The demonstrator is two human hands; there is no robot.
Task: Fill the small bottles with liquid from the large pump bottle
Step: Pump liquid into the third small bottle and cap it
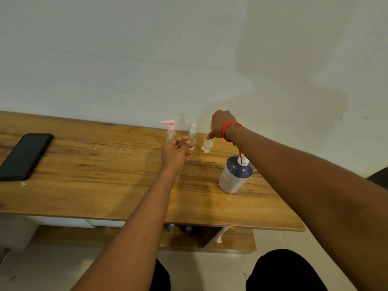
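The pump bottle (234, 177) stands upright on the right part of the surface (105, 185), its long axis vertical, white below and dark blue at the shoulder. Its pump head is partly hidden by the right forearm, so which way the nozzle points cannot be told.

Farther back, near the wall (189, 49), three small bottles form a row. The short bottle (207, 146) at the right end is tilted, its top leaning away toward the wall and its round base turned toward the camera. The spray bottle (193, 133) in the middle and the pink bottle (171, 132) at the left end both stand upright; the pink pump's nozzle points left.

The right hand (222, 123) reaches over the pump bottle with the arm stretched out, wrist raised and fingers pointing down, pinching the short bottle by its top. A red thread (230, 128) circles that wrist, one end hanging down in front of the pump head.

The left hand (175, 152) is extended toward the spray bottle, palm turned right, fingers loosely bent and spread, holding nothing. Its fingertips overlap the spray bottle's body; whether they touch it cannot be told.

A black phone (25, 156) lies flat far left, well apart from the bottles.
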